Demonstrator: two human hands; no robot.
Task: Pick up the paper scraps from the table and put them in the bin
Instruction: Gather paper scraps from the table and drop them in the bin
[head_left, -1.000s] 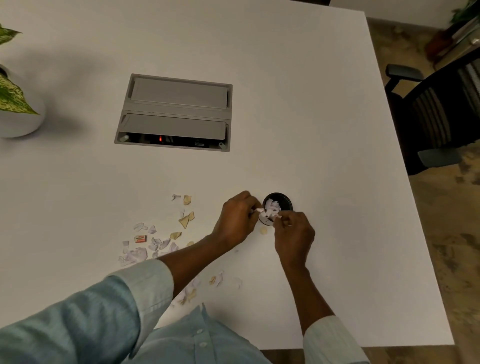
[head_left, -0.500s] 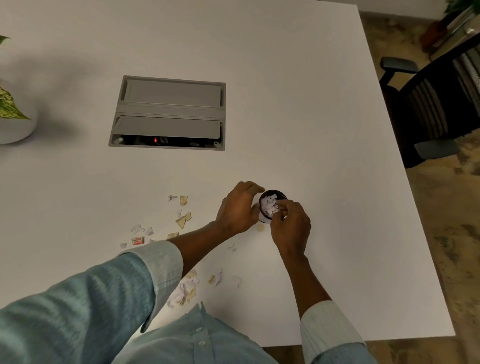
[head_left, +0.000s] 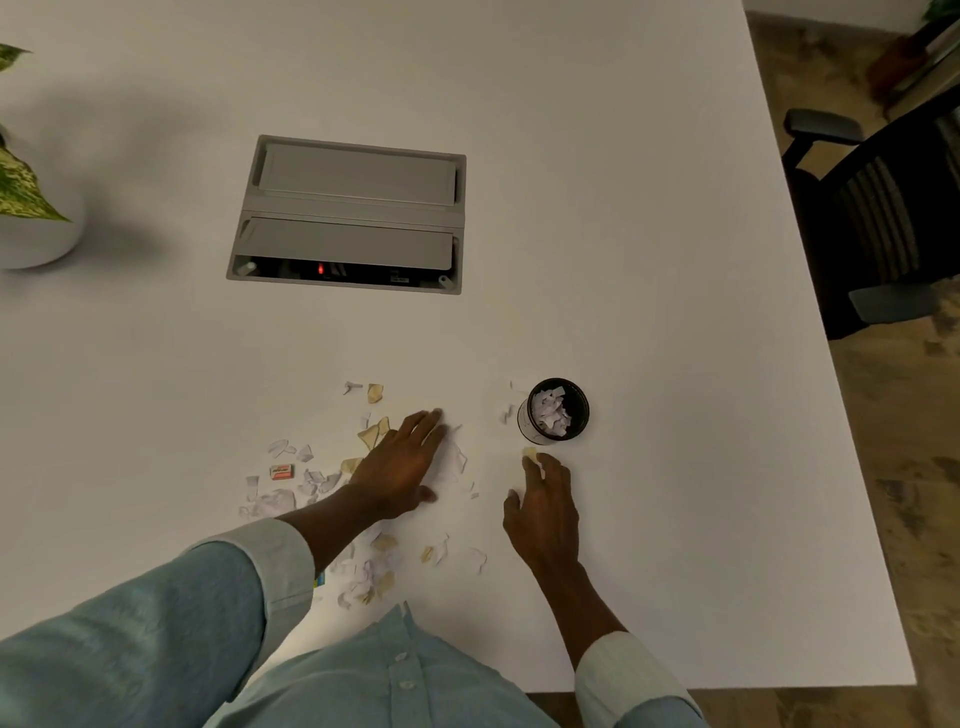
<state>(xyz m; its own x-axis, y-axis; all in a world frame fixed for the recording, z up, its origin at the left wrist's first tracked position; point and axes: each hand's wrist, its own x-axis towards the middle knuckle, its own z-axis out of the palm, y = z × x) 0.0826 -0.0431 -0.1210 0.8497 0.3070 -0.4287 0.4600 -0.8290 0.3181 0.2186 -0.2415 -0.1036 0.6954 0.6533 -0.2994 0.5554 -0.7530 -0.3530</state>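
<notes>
A small black round bin (head_left: 581, 422) stands on the white table (head_left: 649, 260), with white paper scraps inside. Several white and tan paper scraps (head_left: 317, 478) lie scattered left of the bin and near the table's front edge. My left hand (head_left: 402, 465) rests flat, fingers spread, on scraps left of the bin. My right hand (head_left: 543, 506) sits below the bin, its fingertips touching a small tan scrap (head_left: 530, 453) on the table.
A grey cable hatch (head_left: 348, 213) is set into the table's middle. A white plant pot (head_left: 36, 234) with green leaves stands at the far left. A black office chair (head_left: 883, 208) is beyond the right table edge. A small orange eraser (head_left: 282, 471) lies among the scraps.
Both hands have left the bin. My left hand moved left onto the scraps and flattened; my right hand dropped down to the tan scrap below the bin.
</notes>
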